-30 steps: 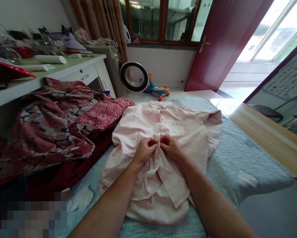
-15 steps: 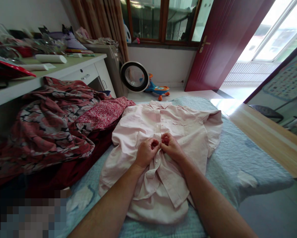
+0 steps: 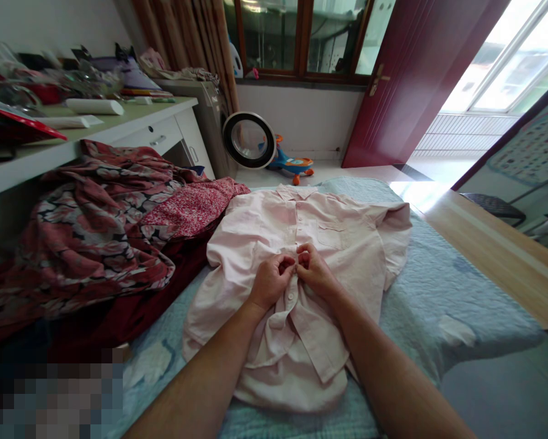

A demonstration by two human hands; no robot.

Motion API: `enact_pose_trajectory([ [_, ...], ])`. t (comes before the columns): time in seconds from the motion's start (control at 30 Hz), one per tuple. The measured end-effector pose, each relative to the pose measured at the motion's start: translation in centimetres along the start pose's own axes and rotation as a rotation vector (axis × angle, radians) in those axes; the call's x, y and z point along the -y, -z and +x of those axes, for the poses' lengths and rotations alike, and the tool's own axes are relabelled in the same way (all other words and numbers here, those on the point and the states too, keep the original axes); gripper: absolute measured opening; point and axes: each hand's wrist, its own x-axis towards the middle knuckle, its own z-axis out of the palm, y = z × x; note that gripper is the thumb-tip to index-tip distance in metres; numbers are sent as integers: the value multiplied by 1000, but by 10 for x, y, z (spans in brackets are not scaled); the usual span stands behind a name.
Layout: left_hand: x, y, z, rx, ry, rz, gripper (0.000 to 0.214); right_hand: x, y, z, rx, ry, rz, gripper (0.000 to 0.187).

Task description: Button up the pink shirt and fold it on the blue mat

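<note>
A pale pink button-up shirt [image 3: 255, 238] lies front up, its collar [image 3: 296, 192] pointing away from me. My left hand [image 3: 272, 280] pinches the edge of the front placket at mid-length. Right beside it, my right hand [image 3: 317, 271] pinches the same spot, fingertips almost touching those of the left. Whatever button or buttonhole sits between the fingertips is hidden. Just below the hands a white button [image 3: 291, 296] shows on the placket. Toward me the two lower front flaps spread apart over the shirt's back.
Under the shirt is a light blue quilt [image 3: 438, 292]. Floral clothes [image 3: 104, 213] are heaped at the left, below a cluttered desk [image 3: 164, 113]. Beyond stand a washing machine with its round door [image 3: 249, 140] open, a toy car [image 3: 292, 163] and a red door [image 3: 420, 79].
Both hands stay at the same place on the placket, with only slight finger movement. The shirt lies as before.
</note>
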Motion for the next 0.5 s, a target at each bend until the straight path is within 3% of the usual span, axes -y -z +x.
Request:
enact_pose_trajectory([
  [0.13, 1, 0, 1, -22, 78, 11, 13, -1, 0, 0, -3, -8, 15, 34],
  [0.5, -3, -3, -1, -17, 55, 96, 5, 1, 0, 1, -13, -40, 95, 36],
])
